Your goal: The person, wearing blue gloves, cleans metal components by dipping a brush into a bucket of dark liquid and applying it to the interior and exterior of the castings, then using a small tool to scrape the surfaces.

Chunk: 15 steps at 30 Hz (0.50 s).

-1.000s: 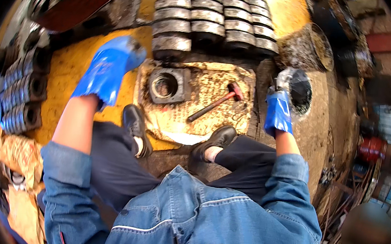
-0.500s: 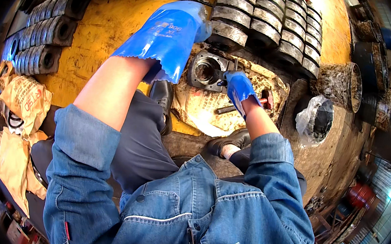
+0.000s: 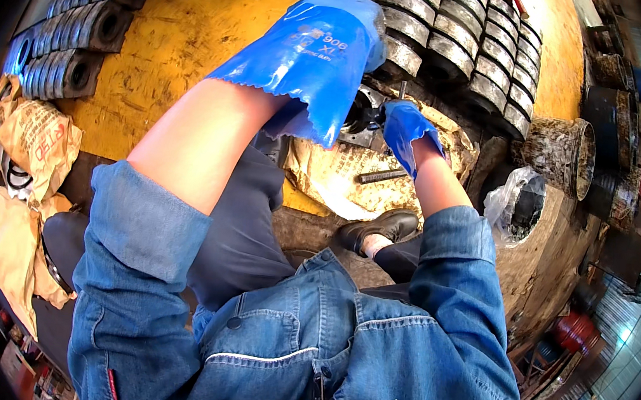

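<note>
My left hand (image 3: 373,30), in a long blue rubber glove, reaches toward the near end of the stacked metal blocks. Its fingers are hidden behind the glove, so what it touches does not show. Partly covered by that glove is a greasy metal block (image 3: 356,118) with a round bore. At its right side my right hand (image 3: 406,125), also gloved in blue, has its fingers curled closed on something dark that I cannot make out. A thin upright rod (image 3: 402,89) rises just beyond these fingers. Below the block lies a dark ribbed bar (image 3: 381,176) on oily brown paper (image 3: 323,173).
Rows of dark metal blocks (image 3: 476,52) stand at the far right, more blocks (image 3: 76,77) at the far left. A yellow greasy surface (image 3: 172,52) lies between. At right are a grimy drum (image 3: 560,147) and a plastic-lined container (image 3: 524,206); brown paper bags (image 3: 37,147) lie left.
Both arms appear shifted to the right in view, and the left glove now covers more of the bored block. The red tool beside my right wrist is no longer visible.
</note>
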Available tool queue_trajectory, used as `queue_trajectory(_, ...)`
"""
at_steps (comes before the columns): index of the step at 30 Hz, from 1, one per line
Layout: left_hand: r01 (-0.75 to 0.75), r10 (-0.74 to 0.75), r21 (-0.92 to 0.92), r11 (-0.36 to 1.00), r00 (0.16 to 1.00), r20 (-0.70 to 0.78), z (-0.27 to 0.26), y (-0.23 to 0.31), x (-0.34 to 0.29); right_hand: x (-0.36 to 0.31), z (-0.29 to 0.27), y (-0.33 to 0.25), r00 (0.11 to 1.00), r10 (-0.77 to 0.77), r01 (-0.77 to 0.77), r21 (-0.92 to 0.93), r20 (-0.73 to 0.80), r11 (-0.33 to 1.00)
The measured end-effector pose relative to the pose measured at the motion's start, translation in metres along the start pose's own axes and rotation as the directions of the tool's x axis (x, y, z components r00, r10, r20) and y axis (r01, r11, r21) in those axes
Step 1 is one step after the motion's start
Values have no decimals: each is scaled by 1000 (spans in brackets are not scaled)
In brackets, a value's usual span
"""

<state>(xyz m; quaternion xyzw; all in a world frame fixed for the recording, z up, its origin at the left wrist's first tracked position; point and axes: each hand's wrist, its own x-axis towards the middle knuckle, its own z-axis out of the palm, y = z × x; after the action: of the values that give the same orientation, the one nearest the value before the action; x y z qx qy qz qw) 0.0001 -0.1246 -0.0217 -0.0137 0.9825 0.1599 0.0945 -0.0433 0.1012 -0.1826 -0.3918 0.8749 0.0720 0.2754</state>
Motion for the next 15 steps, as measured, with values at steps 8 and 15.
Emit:
queue_trajectory(8, -165, 151, -41, 985, 962, -229, 23, -17, 0, 30, 7, -7, 999, -43, 37, -164, -32, 986)
queue_trajectory(15, -181, 163, -56, 982, 958, -236, 29, -18, 8, 57, 35, -12, 970, 203, -149, 333, -134, 931)
